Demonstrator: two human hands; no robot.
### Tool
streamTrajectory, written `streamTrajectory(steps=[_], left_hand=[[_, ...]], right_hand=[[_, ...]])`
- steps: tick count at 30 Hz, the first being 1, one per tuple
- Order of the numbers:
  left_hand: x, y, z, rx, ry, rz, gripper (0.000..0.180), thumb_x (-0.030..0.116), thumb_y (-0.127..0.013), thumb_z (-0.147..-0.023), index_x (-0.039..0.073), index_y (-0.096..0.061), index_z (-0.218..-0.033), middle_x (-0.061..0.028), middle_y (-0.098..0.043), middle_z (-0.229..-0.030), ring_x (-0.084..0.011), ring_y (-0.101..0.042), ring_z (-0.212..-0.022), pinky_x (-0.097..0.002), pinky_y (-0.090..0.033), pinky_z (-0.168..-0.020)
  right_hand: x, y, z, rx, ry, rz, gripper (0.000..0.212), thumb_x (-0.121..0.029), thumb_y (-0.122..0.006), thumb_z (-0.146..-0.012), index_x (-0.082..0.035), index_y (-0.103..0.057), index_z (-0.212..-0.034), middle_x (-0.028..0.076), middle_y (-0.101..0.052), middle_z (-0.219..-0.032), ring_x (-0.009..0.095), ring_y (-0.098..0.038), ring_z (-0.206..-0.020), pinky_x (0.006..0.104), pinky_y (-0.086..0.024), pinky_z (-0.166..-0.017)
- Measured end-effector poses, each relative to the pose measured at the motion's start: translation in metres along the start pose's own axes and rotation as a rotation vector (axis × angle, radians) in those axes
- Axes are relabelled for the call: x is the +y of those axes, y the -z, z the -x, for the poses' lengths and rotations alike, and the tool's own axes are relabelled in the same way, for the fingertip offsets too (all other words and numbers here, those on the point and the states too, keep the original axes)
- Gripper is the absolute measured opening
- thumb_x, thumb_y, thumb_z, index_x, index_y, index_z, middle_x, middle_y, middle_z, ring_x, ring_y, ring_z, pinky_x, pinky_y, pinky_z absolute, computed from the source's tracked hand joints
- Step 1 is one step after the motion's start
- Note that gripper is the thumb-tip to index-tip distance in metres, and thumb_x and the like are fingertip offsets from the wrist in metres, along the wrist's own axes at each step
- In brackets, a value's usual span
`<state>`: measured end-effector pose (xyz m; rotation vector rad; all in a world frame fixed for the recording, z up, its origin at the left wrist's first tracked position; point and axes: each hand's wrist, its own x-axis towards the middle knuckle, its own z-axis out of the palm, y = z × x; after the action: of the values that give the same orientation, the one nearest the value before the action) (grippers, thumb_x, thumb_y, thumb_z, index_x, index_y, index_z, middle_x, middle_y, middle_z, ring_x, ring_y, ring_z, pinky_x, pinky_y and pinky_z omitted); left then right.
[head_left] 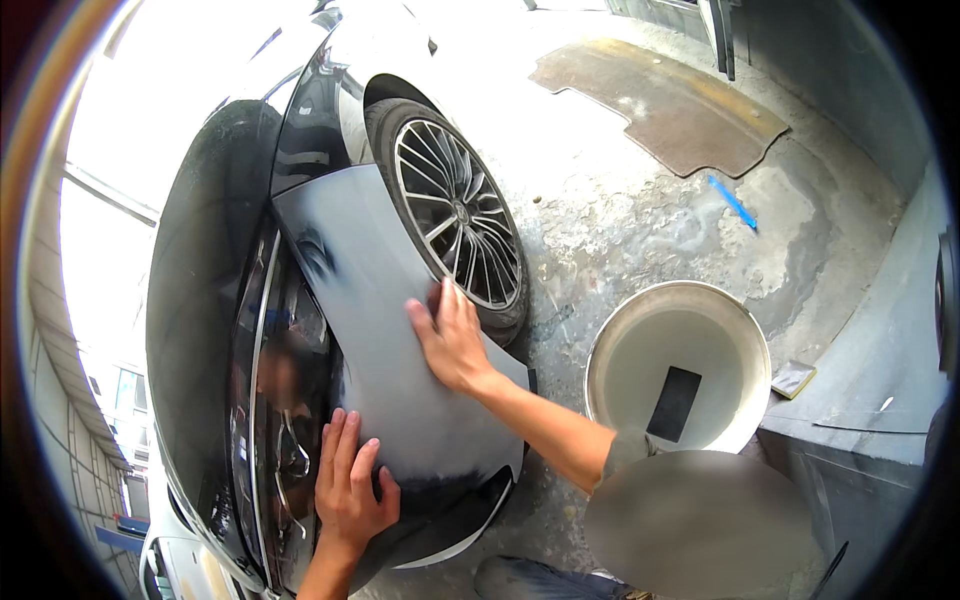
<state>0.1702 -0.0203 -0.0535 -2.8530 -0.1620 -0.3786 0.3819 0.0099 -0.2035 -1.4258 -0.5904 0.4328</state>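
A grey, matte-coated bumper corner panel (400, 370) of a dark car lies before me, with darker patches near its top and bottom. My right hand (455, 340) rests on its upper part beside the wheel arch edge, fingers stretched and the thumb apart. The fingertips are slightly blurred, and a small dark spot shows between thumb and forefinger. Lower down on the left, my left hand (352, 485) lies on the panel with its fingers extended, next to the glossy lamp (290, 400). No held thing shows in it. The wheel (460, 210) with its many-spoked rim stands beyond my right hand.
At the right stands a round bucket (598, 350) of cloudy water with a black rectangular block (674, 404) in it. Beside it lies a small yellow-edged pad (793, 380). Farther off on the concrete are a blue strip (733, 203) and a brown mat (665, 105).
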Motion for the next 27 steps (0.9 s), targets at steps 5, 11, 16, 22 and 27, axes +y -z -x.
streamTrajectory(steps=[5, 11, 16, 22, 27], left_hand=[[0.001, 0.001, -0.002, 0.005, -0.004, 0.004, 0.047, 0.0, -0.059, -0.084, -0.001, -0.05, -0.13, -0.0331, -0.05, -0.146, -0.0558, -0.047, -0.136, -0.0615, -0.038, -0.115], [0.001, 0.004, 0.003, -0.03, 0.02, -0.049, 0.046, -0.001, -0.058, -0.085, -0.001, -0.049, -0.13, -0.0335, -0.048, -0.147, -0.0558, -0.046, -0.137, -0.0621, -0.036, -0.116], [0.007, -0.006, -0.002, -0.02, 0.002, -0.04, 0.047, -0.001, -0.057, -0.084, 0.0, -0.048, -0.131, -0.0334, -0.047, -0.148, -0.055, -0.044, -0.14, -0.0635, -0.033, -0.117], [0.008, -0.005, -0.005, -0.011, -0.014, -0.075, 0.051, -0.004, -0.056, -0.083, 0.0, -0.048, -0.133, -0.032, -0.047, -0.15, -0.0536, -0.043, -0.141, -0.0601, -0.034, -0.118], [0.006, -0.005, 0.001, -0.009, 0.019, -0.069, 0.051, -0.002, -0.058, -0.083, -0.001, -0.051, -0.134, -0.03, -0.048, -0.15, -0.0516, -0.045, -0.14, -0.0574, -0.036, -0.118]], right_hand=[[-0.093, -0.006, -0.095, 0.004, 0.012, -0.019, 0.1, -0.068, -0.042, -0.099, 0.011, -0.021, -0.157, 0.029, -0.036, -0.157, 0.042, -0.036, -0.146, 0.0488, -0.027, -0.122], [-0.033, -0.019, -0.038, 0.2, 0.649, 0.044, 0.086, -0.043, -0.06, -0.099, 0.013, -0.026, -0.154, 0.035, -0.026, -0.161, 0.05, -0.028, -0.15, 0.0522, -0.024, -0.123], [0.12, 0.008, 0.09, 0.184, 0.395, -0.1, 0.074, -0.041, -0.049, -0.106, 0.004, -0.024, -0.16, 0.025, -0.023, -0.167, 0.042, -0.023, -0.155, 0.0484, -0.021, -0.126], [0.138, -0.016, 0.111, 0.289, -0.468, -0.299, 0.079, -0.052, -0.036, -0.108, 0.005, -0.019, -0.161, 0.024, -0.016, -0.169, 0.038, -0.01, -0.158, 0.0447, -0.009, -0.128], [0.066, -0.053, 0.182, 0.361, 0.043, -0.083, 0.075, -0.034, -0.045, -0.108, 0.009, -0.012, -0.16, 0.032, -0.007, -0.168, 0.046, -0.007, -0.157, 0.0537, -0.009, -0.127]])
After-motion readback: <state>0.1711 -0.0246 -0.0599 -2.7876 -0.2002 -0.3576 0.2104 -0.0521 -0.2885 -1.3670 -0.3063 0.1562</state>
